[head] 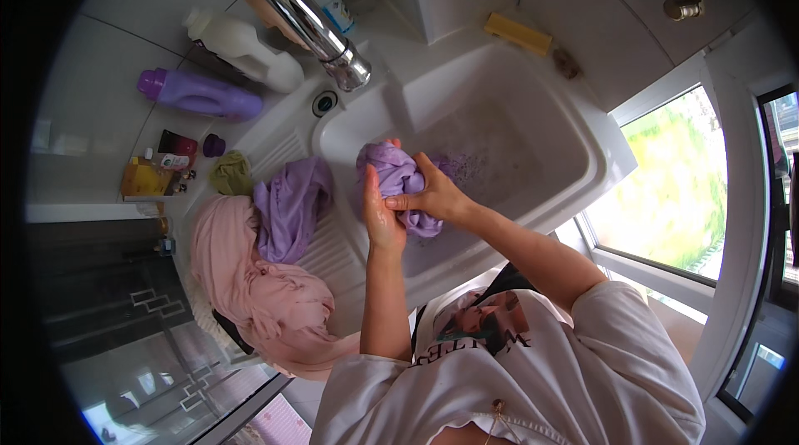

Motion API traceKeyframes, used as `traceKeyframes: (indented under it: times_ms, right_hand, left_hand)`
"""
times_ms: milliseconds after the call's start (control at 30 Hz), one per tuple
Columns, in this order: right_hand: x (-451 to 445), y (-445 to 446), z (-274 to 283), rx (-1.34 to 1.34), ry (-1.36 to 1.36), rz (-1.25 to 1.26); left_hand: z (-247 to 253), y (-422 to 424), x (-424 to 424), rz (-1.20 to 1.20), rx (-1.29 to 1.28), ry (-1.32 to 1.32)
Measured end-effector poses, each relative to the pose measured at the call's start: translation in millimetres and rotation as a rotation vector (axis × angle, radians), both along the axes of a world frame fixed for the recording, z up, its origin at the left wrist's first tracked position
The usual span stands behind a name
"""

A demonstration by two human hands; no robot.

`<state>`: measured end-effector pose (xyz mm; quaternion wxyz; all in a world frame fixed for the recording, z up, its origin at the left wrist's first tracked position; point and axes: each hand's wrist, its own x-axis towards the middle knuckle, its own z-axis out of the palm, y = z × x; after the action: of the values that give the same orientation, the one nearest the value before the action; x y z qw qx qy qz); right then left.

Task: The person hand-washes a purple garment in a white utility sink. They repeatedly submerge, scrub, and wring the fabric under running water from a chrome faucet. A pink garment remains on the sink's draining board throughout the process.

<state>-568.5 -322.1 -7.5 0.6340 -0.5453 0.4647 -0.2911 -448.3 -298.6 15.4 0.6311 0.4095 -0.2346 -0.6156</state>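
A bunched purple cloth [390, 167] is squeezed between my two hands over the near left part of a white laundry sink [543, 195]. My left hand [382, 217] supports it from the left, wet, with the thumb upright. From the right, my right hand [434, 192] grips the cloth, its thumb reaching across to my left hand. Folds of the cloth hang below my right hand. Some fingers are hidden behind the fabric. Cloudy water with bubbles [465, 167] shows in the basin beyond my hands.
Another purple cloth [290, 211] and a heap of pink fabric [249, 258] lie on the ribbed drainboard [334, 245]. A chrome faucet [306, 14] overhangs the sink. Purple [206, 95] and white bottles [243, 52] stand left. A yellow bar [518, 33] and a brush [566, 63] rest on the rim.
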Motion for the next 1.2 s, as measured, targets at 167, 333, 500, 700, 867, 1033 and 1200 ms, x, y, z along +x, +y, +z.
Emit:
traceKeyframes:
  times_ms: [167,333,500,700,867,1033,1200]
  right_hand:
    - [-9,0,10,-0.175,0.237,0.002]
    - [-27,18,27,-0.360,0.301,0.033]
    - [-48,27,43,-0.285,0.149,0.167]
    - [-43,6,45,-0.090,0.072,-0.289]
    - [3,50,27,-0.864,0.359,-0.112]
    - [21,1,3,-0.793,0.463,-0.233]
    - [7,-32,1,-0.378,0.351,-0.414]
  left_hand:
    - [4,-4,0,-0.022,0.046,0.153]
    - [-5,-7,7,-0.035,0.072,0.439]
    - [-37,-13,16,-0.033,0.091,0.842]
    - [-68,-16,-1,-0.028,0.139,0.529]
    - [-60,-7,-24,-0.063,-0.041,0.408]
    - [-45,3,-29,-0.086,-0.077,0.320]
    - [-45,3,-25,-0.051,0.094,0.478]
